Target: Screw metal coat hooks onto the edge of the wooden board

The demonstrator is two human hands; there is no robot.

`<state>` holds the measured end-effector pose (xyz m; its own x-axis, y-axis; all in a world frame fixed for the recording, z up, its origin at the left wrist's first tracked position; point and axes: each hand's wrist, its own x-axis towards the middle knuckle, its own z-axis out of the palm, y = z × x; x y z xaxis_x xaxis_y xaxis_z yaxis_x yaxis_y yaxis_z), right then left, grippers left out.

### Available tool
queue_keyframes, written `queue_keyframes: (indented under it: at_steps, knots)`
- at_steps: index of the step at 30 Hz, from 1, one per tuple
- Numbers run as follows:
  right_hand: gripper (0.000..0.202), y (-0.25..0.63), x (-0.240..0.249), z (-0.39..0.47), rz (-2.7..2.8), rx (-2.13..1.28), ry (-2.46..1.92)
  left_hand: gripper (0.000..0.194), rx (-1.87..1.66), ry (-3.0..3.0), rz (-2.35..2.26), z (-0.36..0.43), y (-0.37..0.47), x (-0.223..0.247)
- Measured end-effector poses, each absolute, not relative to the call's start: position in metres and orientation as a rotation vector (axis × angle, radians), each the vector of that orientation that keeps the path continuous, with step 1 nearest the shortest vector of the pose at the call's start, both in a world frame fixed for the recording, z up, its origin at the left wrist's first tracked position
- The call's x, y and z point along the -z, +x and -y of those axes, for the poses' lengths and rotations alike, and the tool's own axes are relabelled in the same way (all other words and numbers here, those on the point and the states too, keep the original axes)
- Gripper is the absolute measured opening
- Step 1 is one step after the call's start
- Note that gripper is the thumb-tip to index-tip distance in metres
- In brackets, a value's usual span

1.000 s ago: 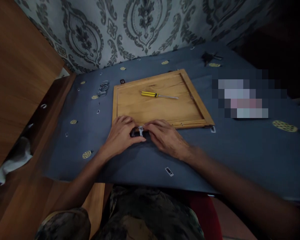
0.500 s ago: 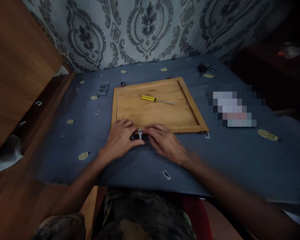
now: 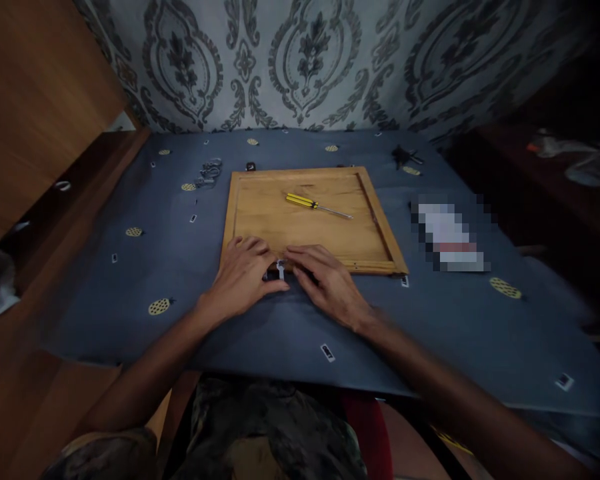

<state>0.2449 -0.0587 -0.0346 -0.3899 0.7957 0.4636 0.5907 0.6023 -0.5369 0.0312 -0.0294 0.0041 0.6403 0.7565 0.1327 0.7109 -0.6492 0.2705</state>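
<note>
A wooden cabinet door panel [image 3: 270,215] with a raised frame lies flat on the cloth-covered table. At its near edge sits a small silver metal fitting [image 3: 281,268], hinge-like in shape, partly hidden by fingers. My left hand [image 3: 245,277] rests its fingers over the panel's near edge, its thumb below, closed around the fitting's left side. From the right, my right hand [image 3: 327,280] bends its fingers against the same fitting and edge. Across the panel's middle lies a yellow-and-black screwdriver [image 3: 317,205], its tip to the right.
Several silver metal pieces [image 3: 209,172] lie in a pile at the back left. A small black item [image 3: 251,167] sits behind the panel. Dark tool-like objects [image 3: 405,157] are at the back right, and a blurred-out item [image 3: 450,237] lies right of the panel.
The camera view has shifted slightly, so the table and panel appear tilted differently. Both hands stay at the fitting on the near edge; little else differs.
</note>
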Motion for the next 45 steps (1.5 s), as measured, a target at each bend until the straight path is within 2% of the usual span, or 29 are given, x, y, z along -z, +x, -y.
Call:
queue_keyframes:
  at_steps: [28,32,35,39,45]
  knots:
    - [0.032,0.251,0.036,0.062,2.068,-0.344,-1.044,0.036,-0.400,2.666,-1.180,0.031,0.031,-0.002]
    - [0.031,0.286,0.033,0.035,2.022,-0.163,-1.208,0.034,-0.422,2.655,-1.186,0.032,0.032,0.000]
    - [0.032,0.318,0.038,0.005,2.022,0.072,-1.512,0.035,-0.432,2.659,-1.197,0.031,0.033,0.001]
    - [0.029,0.336,0.045,-0.025,2.016,0.120,-1.625,0.032,-0.461,2.662,-1.191,0.030,0.031,0.003]
    - [0.030,0.301,0.031,-0.053,2.117,0.120,-1.656,0.034,-0.440,2.677,-1.177,0.028,0.030,0.003]
